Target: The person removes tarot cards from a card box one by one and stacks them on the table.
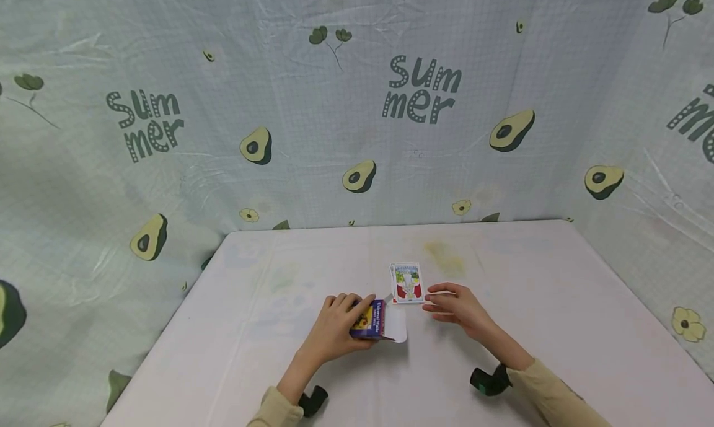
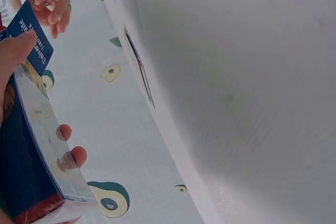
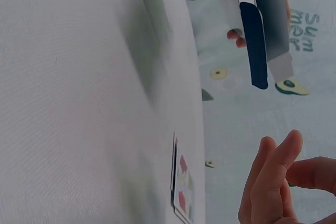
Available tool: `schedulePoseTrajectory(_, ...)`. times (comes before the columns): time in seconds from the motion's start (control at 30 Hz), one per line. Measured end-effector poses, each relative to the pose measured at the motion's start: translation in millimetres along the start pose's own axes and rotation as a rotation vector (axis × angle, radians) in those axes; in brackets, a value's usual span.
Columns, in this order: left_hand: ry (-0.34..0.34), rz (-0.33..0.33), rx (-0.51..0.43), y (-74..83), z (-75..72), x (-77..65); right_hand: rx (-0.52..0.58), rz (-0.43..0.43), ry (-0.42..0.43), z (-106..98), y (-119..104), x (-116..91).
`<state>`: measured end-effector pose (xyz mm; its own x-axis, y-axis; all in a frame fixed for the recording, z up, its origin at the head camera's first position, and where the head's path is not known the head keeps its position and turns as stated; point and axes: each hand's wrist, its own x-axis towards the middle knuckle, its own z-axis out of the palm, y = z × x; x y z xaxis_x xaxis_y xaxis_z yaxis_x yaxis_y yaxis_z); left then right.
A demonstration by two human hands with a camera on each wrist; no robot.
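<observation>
My left hand grips a blue tarot card box, thumb and fingers on opposite sides. In the left wrist view, a clear panel runs along the box, with fingertips showing through it. The box's open end, with its flap out, faces right toward my other hand. On the table just beyond lies a small pile of illustrated cards, slightly fanned. My right hand hovers at the pile's right edge, fingers apart and loosely extended, holding nothing.
A white-covered table carries everything, with its far edge behind the cards. Behind and beside it hangs a pale curtain printed with avocados and lettering. Black wrist devices sit at both wrists.
</observation>
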<state>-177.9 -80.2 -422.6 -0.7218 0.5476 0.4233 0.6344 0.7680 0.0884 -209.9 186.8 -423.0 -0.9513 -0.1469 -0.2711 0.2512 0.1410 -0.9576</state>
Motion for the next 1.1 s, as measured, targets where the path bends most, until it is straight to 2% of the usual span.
schedulePoseTrajectory(0.23, 0.008, 0.009, -0.006, -1.4, -0.2, 0.4, -0.027, -0.049, -0.040, 1.2, -8.2, -12.4)
schedulePoseTrajectory(0.47, 0.004, 0.011, 0.003, -1.0, -0.5, 1.3, -0.085, -0.144, -0.127, 7.8, -15.8, -21.9)
schedulePoseTrajectory(1.1, -0.008, 0.017, 0.032, 4.1, -1.9, 3.4, -0.078, -0.197, -0.325, 31.0, -17.1, -25.6)
